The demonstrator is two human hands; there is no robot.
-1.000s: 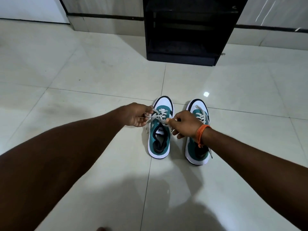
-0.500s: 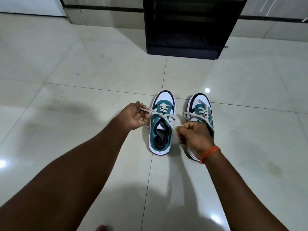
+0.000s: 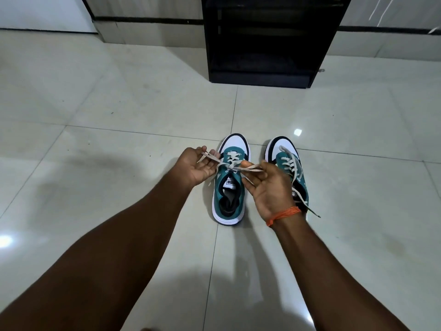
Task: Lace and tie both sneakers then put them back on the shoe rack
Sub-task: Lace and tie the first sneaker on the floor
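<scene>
Two teal-and-white sneakers stand side by side on the floor, toes pointing away from me. The left sneaker [image 3: 229,187] has its white lace [image 3: 232,166] threaded through the eyelets. My left hand [image 3: 195,167], palm up, holds one lace end out to the left. My right hand [image 3: 267,187], palm up with an orange thread at the wrist, holds the other end to the right. The right sneaker [image 3: 290,163] is partly hidden behind my right hand; its lace [image 3: 296,173] hangs loose and trails off the heel side.
A black shoe rack [image 3: 262,75] with dark open shelves stands against the wall straight ahead, about two tiles beyond the sneakers. Glossy pale floor tiles [image 3: 119,115] spread all around. A white panel sits at the far left of the wall.
Both hands have turned from closed fists to palm-up, fingers looser, still holding the left sneaker's lace ends. The right hand has shifted slightly up and left, uncovering more of the right sneaker.
</scene>
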